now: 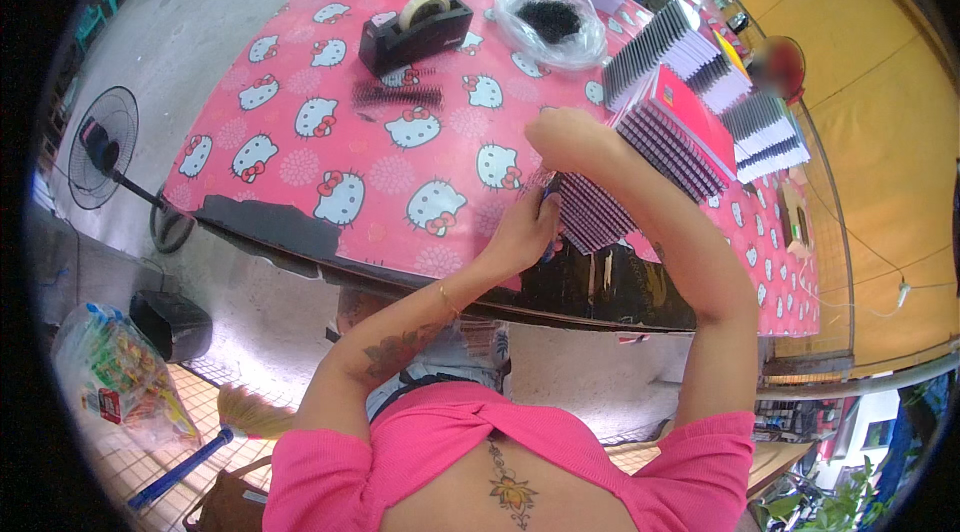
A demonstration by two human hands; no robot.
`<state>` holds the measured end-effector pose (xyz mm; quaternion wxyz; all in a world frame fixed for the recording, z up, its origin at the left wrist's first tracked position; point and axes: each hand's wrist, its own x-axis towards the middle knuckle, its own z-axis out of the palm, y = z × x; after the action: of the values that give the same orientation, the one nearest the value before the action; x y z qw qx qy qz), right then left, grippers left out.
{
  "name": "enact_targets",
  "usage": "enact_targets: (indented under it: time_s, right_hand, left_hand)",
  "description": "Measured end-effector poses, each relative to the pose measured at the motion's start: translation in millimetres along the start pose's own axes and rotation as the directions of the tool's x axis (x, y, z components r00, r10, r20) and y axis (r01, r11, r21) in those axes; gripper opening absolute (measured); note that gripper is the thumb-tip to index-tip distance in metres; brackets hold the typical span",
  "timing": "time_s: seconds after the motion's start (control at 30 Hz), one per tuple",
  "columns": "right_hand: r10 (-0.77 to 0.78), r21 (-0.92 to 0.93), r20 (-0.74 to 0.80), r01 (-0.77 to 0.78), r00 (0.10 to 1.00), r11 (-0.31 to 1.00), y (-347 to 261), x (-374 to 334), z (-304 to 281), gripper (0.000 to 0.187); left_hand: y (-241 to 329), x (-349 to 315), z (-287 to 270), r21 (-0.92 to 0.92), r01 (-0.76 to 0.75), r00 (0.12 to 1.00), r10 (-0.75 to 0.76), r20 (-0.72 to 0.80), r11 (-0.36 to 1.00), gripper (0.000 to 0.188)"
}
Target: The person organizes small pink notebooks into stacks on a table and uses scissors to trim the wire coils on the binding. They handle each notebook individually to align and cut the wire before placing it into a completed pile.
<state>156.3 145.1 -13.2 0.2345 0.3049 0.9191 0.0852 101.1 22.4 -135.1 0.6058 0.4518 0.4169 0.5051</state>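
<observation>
At the table's (pixel 385 202) near edge, the left hand (pixel 525 230) grips a dark-blue tool (pixel 550 190) beside the spiral-bound notebooks (pixel 600 215), coils turned leftward probably for easy reach, while the right hand (pixel 562 139) curls above, its contents hidden.

Nothing can be read with certainty. A small line of pale lettering (too tiny to make out) stands on the side of the black tape dispenser (pixel 415 44) on the pink table cover (pixel 380 217). The red-covered notebook (pixel 695 127) on top of its stack bears a small yellowish patch near one corner of the cover, and whether it holds any words cannot be told. At the lower left, a red and white label (pixel 109 406) shows on the clear plastic bag (pixel 150 394), its print too small and blurred to read.
</observation>
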Motion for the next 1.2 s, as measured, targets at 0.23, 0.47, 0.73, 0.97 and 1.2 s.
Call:
enact_targets:
  time_s: [0.23,0.47,0.73,0.97,1.2]
  right_hand:
    - [0.007,0.011,0.036,-0.007,0.999,1.000,1.7,-0.6,-1.6,0.017]
    - [0.006,0.025,-0.268,0.001,0.963,1.000,-6.7,0.1,4.8,0.013]
    - [-0.110,0.031,-0.108,0.114,0.988,0.993,-4.8,-0.5,2.8,0.015]
    - [-0.075,0.054,0.066,0.071,0.995,0.996,-0.6,2.9,10.7,0.019]
    - [-0.092,0.101,0.010,0.090,0.996,0.991,4.4,4.2,18.7,0.018]
  left_hand:
    - [12.3,-9.9,1.5,0.072,0.068,0.997,-0.070,0.023,0.995,0.028]
    - [-10.7,-18.6,4.1,0.065,-0.017,1.000,0.017,-0.005,0.998,0.030]
    - [-10.0,-6.3,4.3,0.041,-0.041,0.997,0.043,-0.069,0.998,0.031]
    - [0.2,-7.0,10.2,-0.015,0.006,0.998,-0.007,-0.057,1.000,0.029]
    - [1.5,-12.9,6.0,0.033,0.102,0.995,-0.102,0.004,0.994,0.030]
